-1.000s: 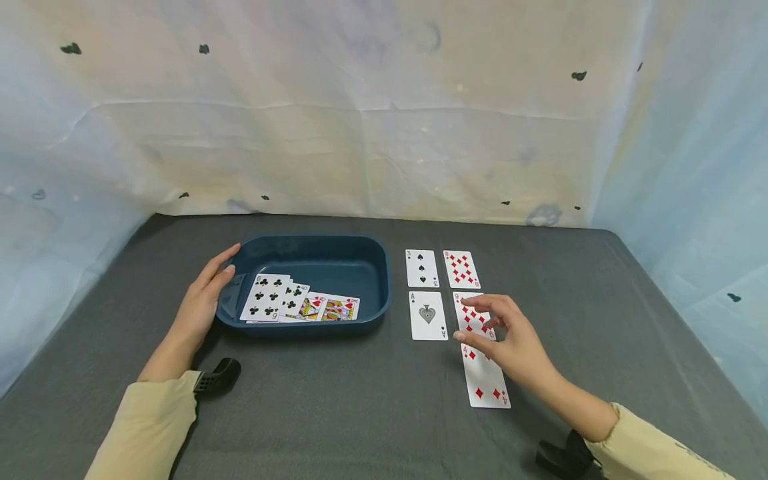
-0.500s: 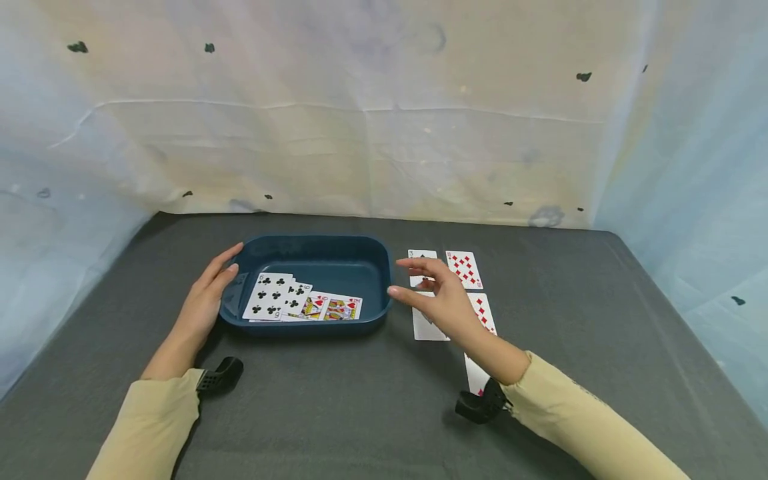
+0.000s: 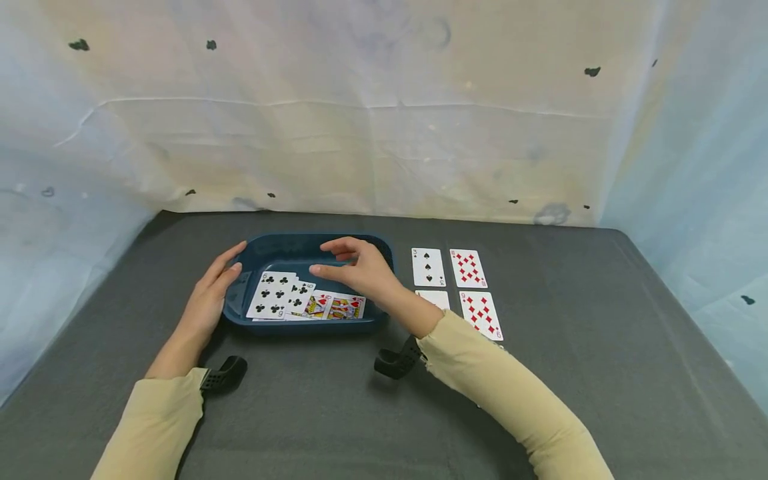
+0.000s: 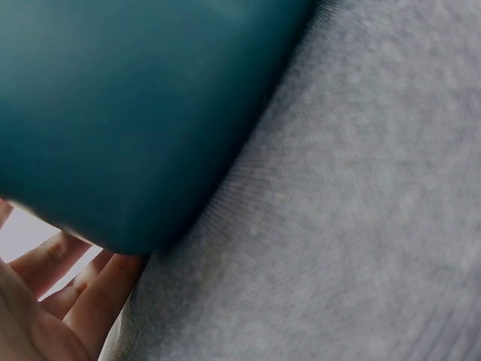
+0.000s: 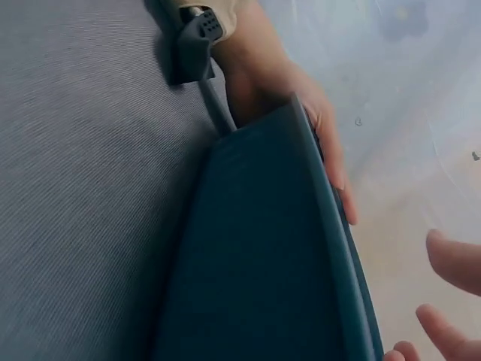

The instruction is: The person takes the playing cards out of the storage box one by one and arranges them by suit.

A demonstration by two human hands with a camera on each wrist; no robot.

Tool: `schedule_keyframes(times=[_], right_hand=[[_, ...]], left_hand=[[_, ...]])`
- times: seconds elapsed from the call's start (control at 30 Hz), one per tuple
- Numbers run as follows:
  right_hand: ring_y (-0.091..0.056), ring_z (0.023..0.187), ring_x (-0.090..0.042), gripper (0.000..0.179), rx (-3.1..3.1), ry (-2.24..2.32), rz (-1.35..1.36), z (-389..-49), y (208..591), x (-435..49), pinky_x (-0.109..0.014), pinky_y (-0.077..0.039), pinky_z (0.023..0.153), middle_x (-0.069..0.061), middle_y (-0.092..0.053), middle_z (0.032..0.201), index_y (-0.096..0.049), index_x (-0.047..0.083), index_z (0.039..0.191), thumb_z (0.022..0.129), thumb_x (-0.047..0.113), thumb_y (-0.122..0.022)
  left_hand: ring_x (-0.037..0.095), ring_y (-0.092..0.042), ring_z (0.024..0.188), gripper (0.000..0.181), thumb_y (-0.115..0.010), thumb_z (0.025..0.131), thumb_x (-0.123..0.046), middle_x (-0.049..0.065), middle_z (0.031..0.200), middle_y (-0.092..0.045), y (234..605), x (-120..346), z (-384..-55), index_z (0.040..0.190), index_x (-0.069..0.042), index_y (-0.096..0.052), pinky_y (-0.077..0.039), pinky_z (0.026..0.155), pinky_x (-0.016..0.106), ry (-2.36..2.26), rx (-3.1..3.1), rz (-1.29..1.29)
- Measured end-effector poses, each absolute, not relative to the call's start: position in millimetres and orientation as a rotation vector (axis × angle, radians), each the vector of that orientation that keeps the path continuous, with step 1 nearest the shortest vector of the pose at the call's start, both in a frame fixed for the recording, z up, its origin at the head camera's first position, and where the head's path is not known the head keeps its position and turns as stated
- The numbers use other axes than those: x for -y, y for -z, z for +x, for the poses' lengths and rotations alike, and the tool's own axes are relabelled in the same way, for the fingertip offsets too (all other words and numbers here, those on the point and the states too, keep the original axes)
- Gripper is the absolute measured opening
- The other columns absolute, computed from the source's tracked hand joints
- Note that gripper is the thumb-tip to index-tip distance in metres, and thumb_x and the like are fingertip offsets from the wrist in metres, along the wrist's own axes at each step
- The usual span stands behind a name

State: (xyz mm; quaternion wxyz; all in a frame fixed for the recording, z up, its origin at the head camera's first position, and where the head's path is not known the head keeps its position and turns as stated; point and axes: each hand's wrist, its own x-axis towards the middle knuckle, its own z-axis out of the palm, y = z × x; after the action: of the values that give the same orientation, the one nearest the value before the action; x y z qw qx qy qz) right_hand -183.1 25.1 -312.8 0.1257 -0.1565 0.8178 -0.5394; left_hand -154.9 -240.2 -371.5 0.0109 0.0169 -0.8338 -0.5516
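My left hand (image 3: 207, 297) holds the left end of a dark blue tray (image 3: 324, 328), its thumb at the rim and its fingers against the outer end wall, as the left wrist view shows. Over the tray's right half hovers my right hand (image 3: 363, 270), thumb and forefinger spread with nothing between them. Face up in the tray lie several playing cards, among them a six of clubs (image 3: 269, 297) and red court cards (image 3: 347, 308). In the right wrist view, the right thumb and fingertips show beyond the tray's rim.
Right of the tray lie a three of spades (image 3: 428, 268), another diamond card (image 3: 468, 269), a nine of diamonds (image 3: 481, 315) and a partly covered ace (image 3: 433, 297). My right sleeve (image 3: 504, 380) crosses low over the grey cloth (image 3: 300, 413). A printed curtain (image 3: 384, 160) stands behind.
My right hand has swept left from above the diamond cards to over the tray, its fingers apart throughout. The sleeve now hides the four of diamonds. My left hand stays at the tray.
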Motion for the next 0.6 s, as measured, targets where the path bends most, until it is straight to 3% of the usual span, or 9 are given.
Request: schedule_keyframes(times=[0.23,0.6], right_hand=[[-0.051,0.118,-0.021,0.048,-2.287,1.553,-0.303,-192,317,11,-0.037,-0.047,0.097,-0.008,-0.054,0.135,-0.061,0.012,0.127,0.083,0.028,-0.076],[-0.055,0.111,-0.022,0.057,-2.347,1.361,-0.232,-201,339,49,-0.037,-0.051,0.086,-0.008,-0.057,0.128,-0.06,0.019,0.129,0.078,0.035,-0.08]], left_hand=[[0.042,-0.007,0.145,0.053,-0.032,0.104,-0.041,0.009,0.162,-0.009,372,239,-155,0.154,-0.027,-0.021,-0.004,0.109,0.07,1.743,2.595,0.042],[0.043,-0.006,0.145,0.053,-0.033,0.104,-0.041,0.009,0.162,-0.008,372,240,-156,0.154,-0.027,-0.022,-0.003,0.109,0.071,1.749,2.596,0.068]])
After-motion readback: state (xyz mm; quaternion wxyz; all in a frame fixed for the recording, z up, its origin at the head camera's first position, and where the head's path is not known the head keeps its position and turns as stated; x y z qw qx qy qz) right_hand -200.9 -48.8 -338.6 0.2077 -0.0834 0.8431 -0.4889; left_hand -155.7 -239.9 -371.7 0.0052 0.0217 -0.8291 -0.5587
